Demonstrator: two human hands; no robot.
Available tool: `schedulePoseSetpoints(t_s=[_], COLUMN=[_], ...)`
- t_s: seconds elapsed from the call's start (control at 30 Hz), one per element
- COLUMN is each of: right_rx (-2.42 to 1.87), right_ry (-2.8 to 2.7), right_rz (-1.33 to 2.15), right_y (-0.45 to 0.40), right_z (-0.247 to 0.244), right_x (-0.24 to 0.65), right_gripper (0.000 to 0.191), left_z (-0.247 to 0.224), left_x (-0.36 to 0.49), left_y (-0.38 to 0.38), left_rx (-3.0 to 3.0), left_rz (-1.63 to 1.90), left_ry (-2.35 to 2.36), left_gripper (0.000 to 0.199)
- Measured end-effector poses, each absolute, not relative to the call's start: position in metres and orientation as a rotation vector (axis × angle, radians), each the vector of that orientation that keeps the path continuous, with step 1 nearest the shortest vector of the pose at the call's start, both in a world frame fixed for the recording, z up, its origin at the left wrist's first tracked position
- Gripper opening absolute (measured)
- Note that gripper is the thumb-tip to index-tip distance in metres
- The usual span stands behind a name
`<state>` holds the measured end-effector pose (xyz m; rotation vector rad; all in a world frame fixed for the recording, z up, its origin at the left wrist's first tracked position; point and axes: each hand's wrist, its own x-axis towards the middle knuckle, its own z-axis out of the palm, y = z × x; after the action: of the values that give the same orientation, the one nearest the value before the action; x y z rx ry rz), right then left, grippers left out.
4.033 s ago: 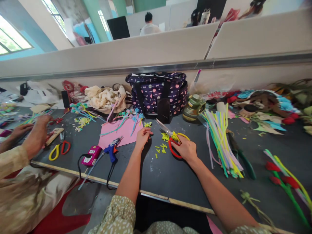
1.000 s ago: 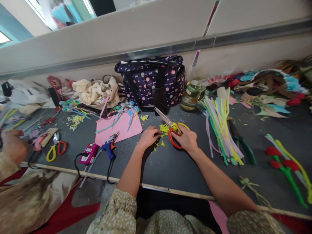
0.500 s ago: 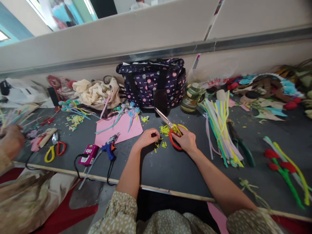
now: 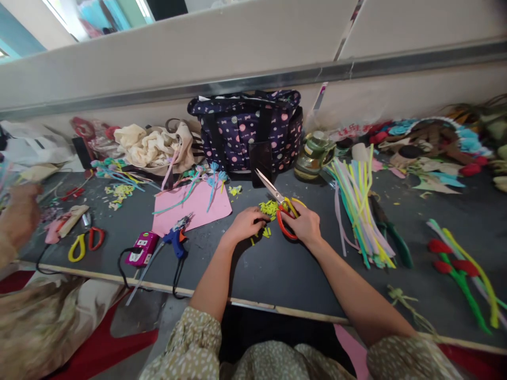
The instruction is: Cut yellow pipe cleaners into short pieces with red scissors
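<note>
My right hand [image 4: 306,221] is closed round the red and yellow handles of the scissors [image 4: 282,203], whose blades point away to the upper left. Beside the yellow-green cut pieces [image 4: 270,208] on the dark table is my left hand [image 4: 246,224], its fingers curled together low over the tabletop. Whatever is between those fingertips is hidden. A few loose yellow-green bits lie just below the fingers. Behind the scissors a black phone [image 4: 261,162] leans against the patterned bag [image 4: 241,126].
A pink sheet [image 4: 206,203], a blue glue gun [image 4: 176,237] and a purple box [image 4: 143,248] lie left. Right are a pipe-cleaner bundle [image 4: 358,211], a glass jar [image 4: 312,155] and red flowers [image 4: 455,261]. Another person's hand [image 4: 19,214] is at far left.
My left hand has moved slightly right, closer to the yellow-green pieces, its fingers more curled. My right hand with the scissors has shifted a little. The other person's hand has risen slightly.
</note>
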<state>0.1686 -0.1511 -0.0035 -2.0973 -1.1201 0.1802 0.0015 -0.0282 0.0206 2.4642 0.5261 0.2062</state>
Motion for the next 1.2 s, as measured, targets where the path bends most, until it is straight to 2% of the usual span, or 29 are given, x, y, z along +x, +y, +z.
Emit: schedulePoseSetpoints(t_s=[0.23, 0.37, 0.57, 0.73, 0.97, 1.2], right_rx=[-2.105, -2.116, -2.117, -2.130, -2.112, -2.076], right_ry=[-1.097, -1.084, -1.120, -1.123, -1.142, -1.171], right_rz=[0.142, 0.143, 0.158, 0.157, 0.134, 0.125], right_y=[-0.150, -0.150, -0.152, -0.152, -0.152, -0.152], right_z=[-0.009, -0.009, -0.005, -0.005, -0.011, -0.010], right_x=[0.172, 0.172, 0.169, 0.168, 0.168, 0.166], right_gripper=[0.046, 0.046, 0.046, 0.044, 0.048, 0.043], left_z=[0.020, 0.021, 0.022, 0.018, 0.020, 0.019], left_x=[0.000, -0.002, -0.004, -0.009, -0.013, -0.008], left_y=[-0.026, -0.024, -0.024, -0.016, -0.017, -0.021], left_rx=[2.382, 2.288, 2.256, 2.224, 2.322, 2.479], left_rz=[0.271, 0.388, 0.367, 0.456, 0.248, 0.134], left_ry=[0.507, 0.529, 0.530, 0.649, 0.485, 0.467], left_gripper=[0.027, 0.022, 0.011, 0.011, 0.010, 0.009])
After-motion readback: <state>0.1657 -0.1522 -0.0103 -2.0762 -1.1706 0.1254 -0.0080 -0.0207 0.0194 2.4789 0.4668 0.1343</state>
